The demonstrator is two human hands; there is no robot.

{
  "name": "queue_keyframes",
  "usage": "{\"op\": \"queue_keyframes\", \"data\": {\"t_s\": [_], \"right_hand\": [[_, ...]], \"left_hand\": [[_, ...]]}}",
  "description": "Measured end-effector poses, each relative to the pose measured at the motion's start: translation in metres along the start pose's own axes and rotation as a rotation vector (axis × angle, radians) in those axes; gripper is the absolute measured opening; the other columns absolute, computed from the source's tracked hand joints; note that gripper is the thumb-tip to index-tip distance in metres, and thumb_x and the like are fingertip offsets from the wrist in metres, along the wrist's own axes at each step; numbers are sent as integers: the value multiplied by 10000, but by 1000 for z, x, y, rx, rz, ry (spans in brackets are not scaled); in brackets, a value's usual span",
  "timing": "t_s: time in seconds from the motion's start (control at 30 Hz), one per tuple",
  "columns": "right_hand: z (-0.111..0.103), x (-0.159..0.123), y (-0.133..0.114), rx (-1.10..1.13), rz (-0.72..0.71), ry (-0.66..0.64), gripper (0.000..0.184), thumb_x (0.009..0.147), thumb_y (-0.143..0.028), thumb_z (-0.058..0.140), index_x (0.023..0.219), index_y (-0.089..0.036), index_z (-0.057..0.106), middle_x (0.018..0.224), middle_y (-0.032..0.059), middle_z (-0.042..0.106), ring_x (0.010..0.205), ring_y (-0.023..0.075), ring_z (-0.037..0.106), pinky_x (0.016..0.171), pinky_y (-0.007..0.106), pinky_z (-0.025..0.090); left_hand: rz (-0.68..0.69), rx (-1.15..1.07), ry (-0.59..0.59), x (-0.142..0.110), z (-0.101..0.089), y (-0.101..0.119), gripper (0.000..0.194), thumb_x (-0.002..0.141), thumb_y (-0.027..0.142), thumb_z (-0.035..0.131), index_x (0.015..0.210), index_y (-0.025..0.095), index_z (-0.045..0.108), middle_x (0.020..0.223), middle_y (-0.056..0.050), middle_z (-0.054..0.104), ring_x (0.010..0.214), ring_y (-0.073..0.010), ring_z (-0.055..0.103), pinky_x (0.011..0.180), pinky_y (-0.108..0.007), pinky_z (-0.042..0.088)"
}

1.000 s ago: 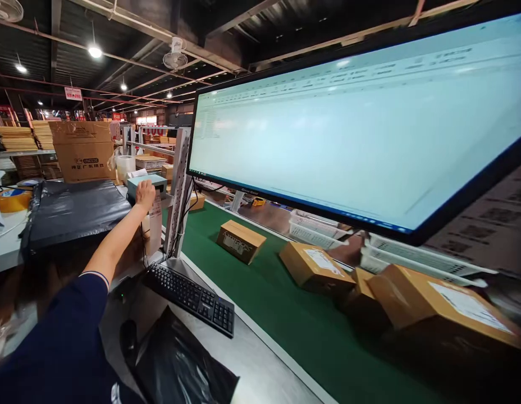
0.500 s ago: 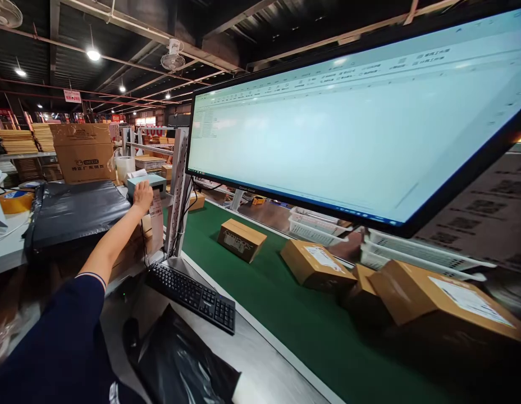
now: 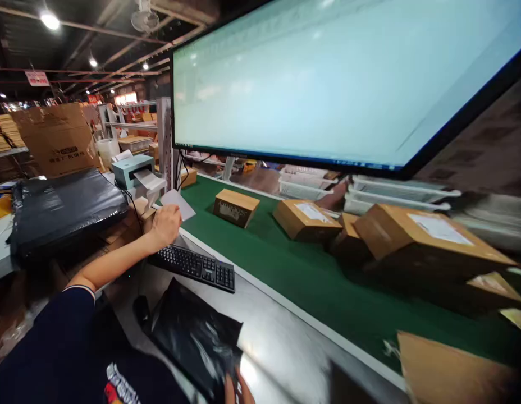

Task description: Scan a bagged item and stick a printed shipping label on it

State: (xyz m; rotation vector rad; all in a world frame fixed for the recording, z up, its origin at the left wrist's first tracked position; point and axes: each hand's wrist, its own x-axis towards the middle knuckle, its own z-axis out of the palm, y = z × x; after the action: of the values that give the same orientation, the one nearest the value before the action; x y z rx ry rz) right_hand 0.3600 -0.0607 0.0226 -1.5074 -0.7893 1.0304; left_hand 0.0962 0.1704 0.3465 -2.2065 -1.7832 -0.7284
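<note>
My left hand [image 3: 165, 224] is closed, pinching a white paper label [image 3: 179, 203] just above the keyboard [image 3: 197, 266]. Behind it stands a light blue label printer [image 3: 132, 168], with a strip of white paper [image 3: 151, 180] hanging from its front slot. A black plastic mailing bag [image 3: 195, 331] lies on the metal bench [image 3: 277, 342]. At the lower edge of the view, my right hand [image 3: 238, 390] has its fingers at the near right edge of the bag and appears to grip it; most of that hand is cut off. A black mouse [image 3: 141, 308] sits beside the bag.
A large monitor [image 3: 306, 84] hangs over the green conveyor belt [image 3: 252, 252]. Several cardboard boxes [image 3: 306, 220] are on the belt. White plastic baskets [image 3: 305, 185] stand beyond it. A large black wrapped parcel [image 3: 67, 207] lies at left, before a big carton [image 3: 58, 140].
My left hand has come from the printer toward the keyboard, now with a label in it. Paper now hangs from the printer. My right hand has come into view at the bag.
</note>
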Motion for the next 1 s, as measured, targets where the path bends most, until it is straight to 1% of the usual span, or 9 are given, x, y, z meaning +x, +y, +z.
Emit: {"op": "queue_keyframes", "data": {"t_s": [0.13,0.23,0.3,0.43,0.6,0.73,0.83,0.9,1.0], "right_hand": [[21,-12,-38,347,219,-36,740,520,-777,903,1096,-329,783,1332,108,751,1349,427,661,1197,616,503],[25,-13,-60,636,323,-170,617,592,-740,888,989,-275,803,1168,123,784,1194,346,722,1062,545,584],[20,-20,-60,654,343,-189,534,562,-660,937,860,-242,789,954,86,770,931,260,722,937,466,617],[16,-36,-31,256,278,-73,463,581,-610,902,755,-206,756,758,25,702,666,162,557,759,375,555],[40,-14,7,-220,158,18,384,705,-575,761,611,-209,696,771,84,711,832,258,622,844,411,494],[55,4,14,-896,67,-48,337,936,-439,616,781,-190,783,1024,153,767,997,313,671,896,439,485],[53,2,14,-1018,36,-36,358,954,-469,672,841,-154,800,1080,215,746,1084,373,653,970,500,479],[53,-2,17,-1078,-81,9,436,1004,-498,622,1089,-114,809,1235,260,730,1198,398,634,1045,526,473],[61,-8,29,-1128,-381,-117,570,1099,-424,435,1558,-116,576,1630,231,552,1513,369,477,1264,558,337]], "left_hand": [[176,-811,-355,-126,30,72,65,983,273,665,958,213,662,1264,-139,713,1221,-286,650,1093,-458,516],[-134,-1449,-616,-199,41,89,292,958,467,734,908,202,622,1304,-142,711,1147,-265,699,1005,-424,569],[-431,-1639,-679,-232,52,82,431,891,578,799,867,193,607,1274,-135,727,1070,-250,713,965,-416,585],[-769,-1371,-707,-271,87,45,476,789,573,877,816,201,582,1015,-72,720,927,-217,704,881,-391,611],[-826,-907,-835,-285,146,18,211,1045,325,577,875,215,519,733,33,580,653,-121,642,673,-274,537],[-643,-603,-861,-283,178,12,151,1040,134,505,914,142,587,804,-50,684,832,-180,716,794,-292,526],[-439,-442,-843,-281,183,9,185,1019,95,491,1042,36,665,1115,-248,741,1142,-310,721,979,-399,525],[-273,-405,-823,-279,184,8,312,1036,141,485,1245,1,669,1359,-324,678,1335,-368,649,1119,-473,485],[59,-436,-822,-275,193,9,511,1047,241,525,1543,132,579,1683,-204,499,1603,-323,412,1334,-488,293]]}}
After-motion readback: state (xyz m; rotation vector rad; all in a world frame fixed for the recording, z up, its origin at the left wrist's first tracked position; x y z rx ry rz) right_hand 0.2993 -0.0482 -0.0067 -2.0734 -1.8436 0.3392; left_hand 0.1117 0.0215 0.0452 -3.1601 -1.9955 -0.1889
